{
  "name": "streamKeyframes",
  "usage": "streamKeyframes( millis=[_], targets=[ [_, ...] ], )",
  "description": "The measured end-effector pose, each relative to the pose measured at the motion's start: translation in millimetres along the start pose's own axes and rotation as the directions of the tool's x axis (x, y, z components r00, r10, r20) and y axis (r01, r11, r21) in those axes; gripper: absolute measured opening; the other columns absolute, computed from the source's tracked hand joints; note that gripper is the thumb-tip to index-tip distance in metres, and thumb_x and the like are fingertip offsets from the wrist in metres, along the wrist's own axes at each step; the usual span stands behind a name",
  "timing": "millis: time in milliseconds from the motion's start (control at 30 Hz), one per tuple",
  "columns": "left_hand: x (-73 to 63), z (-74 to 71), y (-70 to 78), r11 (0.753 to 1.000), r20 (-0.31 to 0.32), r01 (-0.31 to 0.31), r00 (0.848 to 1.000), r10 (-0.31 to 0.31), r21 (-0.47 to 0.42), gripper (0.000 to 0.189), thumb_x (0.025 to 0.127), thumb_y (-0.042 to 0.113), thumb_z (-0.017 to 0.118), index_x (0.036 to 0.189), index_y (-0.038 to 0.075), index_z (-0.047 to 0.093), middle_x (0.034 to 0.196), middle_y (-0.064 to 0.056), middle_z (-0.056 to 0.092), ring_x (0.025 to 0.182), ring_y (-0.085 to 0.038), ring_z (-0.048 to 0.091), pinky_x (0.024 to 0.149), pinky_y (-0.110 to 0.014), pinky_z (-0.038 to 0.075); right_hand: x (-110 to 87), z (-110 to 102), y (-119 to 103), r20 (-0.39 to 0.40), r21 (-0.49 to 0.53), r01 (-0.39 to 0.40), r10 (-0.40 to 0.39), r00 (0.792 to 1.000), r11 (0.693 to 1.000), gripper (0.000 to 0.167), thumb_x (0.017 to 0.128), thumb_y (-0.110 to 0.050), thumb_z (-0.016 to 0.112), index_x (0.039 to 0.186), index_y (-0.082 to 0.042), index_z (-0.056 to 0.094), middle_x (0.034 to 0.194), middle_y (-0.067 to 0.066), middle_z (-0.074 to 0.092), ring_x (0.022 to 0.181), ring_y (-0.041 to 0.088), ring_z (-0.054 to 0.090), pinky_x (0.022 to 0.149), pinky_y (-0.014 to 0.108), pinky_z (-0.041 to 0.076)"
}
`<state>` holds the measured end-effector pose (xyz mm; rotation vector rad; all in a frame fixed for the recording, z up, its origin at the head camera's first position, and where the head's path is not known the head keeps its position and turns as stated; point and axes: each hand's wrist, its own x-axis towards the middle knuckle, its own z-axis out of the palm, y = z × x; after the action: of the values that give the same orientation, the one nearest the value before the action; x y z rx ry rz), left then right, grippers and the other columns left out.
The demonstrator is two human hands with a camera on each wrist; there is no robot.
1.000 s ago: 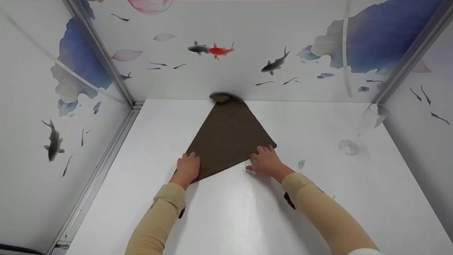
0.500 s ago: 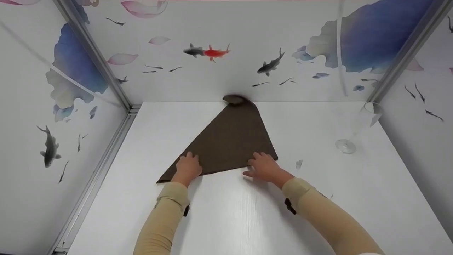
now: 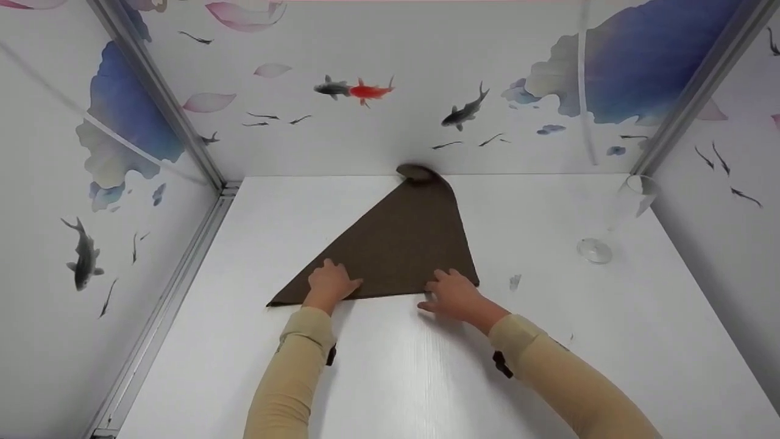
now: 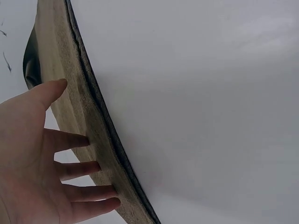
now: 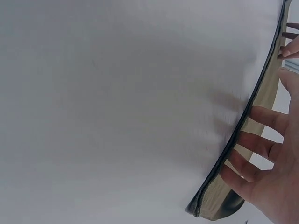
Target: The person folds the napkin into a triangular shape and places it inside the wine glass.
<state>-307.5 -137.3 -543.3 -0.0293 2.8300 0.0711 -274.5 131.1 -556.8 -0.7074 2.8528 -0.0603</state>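
As the folded cloth (image 3: 402, 244) reaching the worktop's back edge (image 3: 298, 178) seems soft, its near corners (image 3: 277, 302) are best pinched by the wide-spread left hand (image 3: 330, 285) and right hand (image 3: 455, 294).

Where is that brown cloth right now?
In the middle of the head view, the brown cloth lies on the white table, its far tip curled up at the back wall. The left hand and right hand are at its near edge.

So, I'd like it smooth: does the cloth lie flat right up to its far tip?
No, the far tip of the cloth curls up at the back wall.
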Motion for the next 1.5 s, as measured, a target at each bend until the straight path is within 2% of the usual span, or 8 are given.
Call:
streamKeyframes(
  millis=[233, 400, 700, 867, 1033, 1200, 1367, 1500],
  targets=[
    [1.9, -4.2, 10.3, 0.999, -0.015, 0.027, 1.000, -0.027, 0.020, 0.081, 0.092, 0.063, 0.053, 0.125, -0.011, 0.059, 0.139, -0.028, 0.044, 0.117, -0.041, 0.050, 0.090, -0.049, 0.048, -7.0, -1.6, -4.9, 0.003, -0.002, -0.004, 0.004, 1.000, 1.000, 0.059, 0.092, -0.058, 0.056, 0.123, -0.008, 0.067, 0.131, 0.017, 0.055, 0.122, 0.038, 0.049, 0.105, 0.049, 0.036],
    [1.9, -2.9, 20.0, 0.998, -0.014, 0.062, 0.998, -0.062, 0.000, 0.084, 0.089, 0.065, 0.054, 0.119, -0.012, 0.061, 0.129, -0.028, 0.048, 0.111, -0.040, 0.050, 0.085, -0.049, 0.051, -9.6, -1.0, -10.6, -0.010, -0.045, -0.020, 0.020, 1.000, 0.999, 0.060, 0.091, -0.062, 0.053, 0.121, -0.013, 0.069, 0.129, 0.015, 0.057, 0.117, 0.036, 0.053, 0.099, 0.047, 0.043],
    [4.1, 4.1, 33.7, 0.986, -0.014, 0.158, 0.987, -0.158, 0.055, 0.111, 0.079, 0.081, 0.049, 0.131, -0.017, 0.047, 0.131, -0.034, 0.046, 0.114, -0.045, 0.046, 0.090, -0.050, 0.048, -14.4, 4.3, -22.4, 0.004, -0.086, -0.017, 0.017, 1.000, 0.996, 0.058, 0.091, -0.066, 0.050, 0.120, -0.020, 0.071, 0.130, 0.011, 0.059, 0.116, 0.032, 0.056, 0.095, 0.045, 0.047],
    [6.9, 7.4, 35.5, 0.982, 0.009, 0.156, 0.987, -0.158, 0.110, 0.120, 0.076, 0.083, 0.049, 0.142, -0.016, 0.034, 0.142, -0.036, 0.036, 0.121, -0.049, 0.041, 0.093, -0.050, 0.047, -20.4, 5.2, -26.3, 0.006, -0.067, 0.026, -0.026, 1.000, 0.997, 0.055, 0.091, -0.063, 0.052, 0.116, -0.019, 0.073, 0.124, 0.009, 0.062, 0.109, 0.031, 0.059, 0.089, 0.045, 0.050],
    [12.5, 9.7, 35.1, 0.983, 0.064, 0.176, 0.982, -0.178, 0.046, 0.123, 0.075, 0.081, 0.055, 0.148, -0.012, 0.021, 0.152, -0.036, 0.018, 0.134, -0.055, 0.026, 0.102, -0.052, 0.040, -27.0, 3.3, -26.5, -0.031, -0.034, 0.104, -0.105, 0.994, 0.994, 0.043, 0.092, -0.054, 0.058, 0.105, -0.018, 0.076, 0.102, 0.004, 0.066, 0.086, 0.023, 0.061, 0.077, 0.039, 0.052],
    [13.9, 8.2, 34.7, 0.982, 0.100, 0.186, 0.977, -0.187, 0.018, 0.123, 0.075, 0.079, 0.058, 0.150, -0.010, 0.017, 0.154, -0.034, 0.012, 0.136, -0.057, 0.020, 0.104, -0.054, 0.036, -29.4, 0.4, -22.9, -0.056, 0.029, 0.155, -0.154, 0.987, 0.987, 0.034, 0.091, -0.047, 0.063, 0.101, -0.019, 0.077, 0.083, -0.002, 0.058, 0.068, 0.015, 0.048, 0.064, 0.032, 0.048],
    [15.7, 8.0, 34.4, 0.980, 0.118, 0.198, 0.973, -0.197, 0.002, 0.124, 0.074, 0.078, 0.060, 0.151, -0.008, 0.016, 0.155, -0.033, 0.010, 0.137, -0.056, 0.017, 0.105, -0.055, 0.034, -24.9, -1.1, -9.9, -0.070, 0.119, 0.191, -0.184, 0.980, 0.974, 0.025, 0.091, -0.037, 0.067, 0.104, -0.017, 0.076, 0.080, -0.005, 0.052, 0.068, 0.013, 0.045, 0.061, 0.029, 0.044],
    [16.2, 8.5, 32.8, 0.982, 0.122, 0.189, 0.974, -0.189, 0.013, 0.123, 0.074, 0.078, 0.059, 0.151, -0.008, 0.016, 0.155, -0.032, 0.009, 0.138, -0.056, 0.016, 0.106, -0.055, 0.034, -17.3, 0.9, 12.2, -0.140, 0.076, 0.179, -0.167, 0.976, 0.981, 0.026, 0.090, -0.027, 0.071, 0.111, -0.013, 0.072, 0.092, 0.001, 0.057, 0.082, 0.018, 0.053, 0.075, 0.034, 0.049]
  ],
)
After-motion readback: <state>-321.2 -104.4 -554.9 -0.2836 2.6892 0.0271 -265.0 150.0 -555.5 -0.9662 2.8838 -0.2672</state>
